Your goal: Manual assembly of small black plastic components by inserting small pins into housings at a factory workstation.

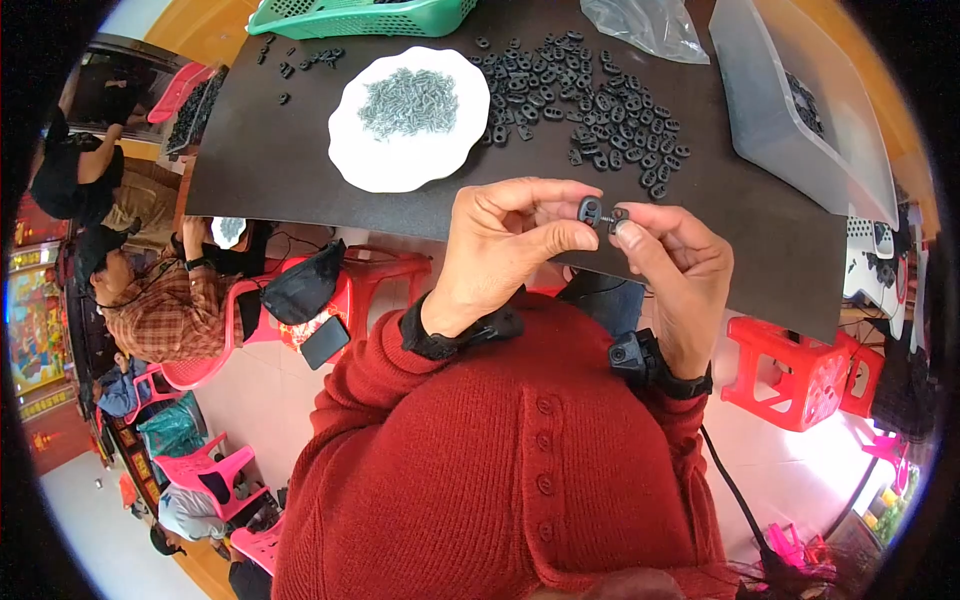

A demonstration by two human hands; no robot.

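Observation:
Above the table's near edge, my left hand (490,245) pinches a black two-holed cord lock body (591,210) between thumb and fingertips. Facing it, my right hand (682,265) grips a small black cord lock piece (620,214) between thumb and index finger. A tiny metal spring (607,219) bridges the two parts; whether it is seated in either one, I cannot tell. On the table behind my left hand stands a white scalloped plate (375,172) with a heap of small metal springs (410,103). Many loose black cord lock parts (620,125) lie spread to its right.
A green basket (360,22) and a clear plastic bag (650,30) lie at the table's far side. A translucent bin (790,130) stands at the right. Red stools (790,375) flank me below the table. A person in a plaid shirt (165,315) sits at the left.

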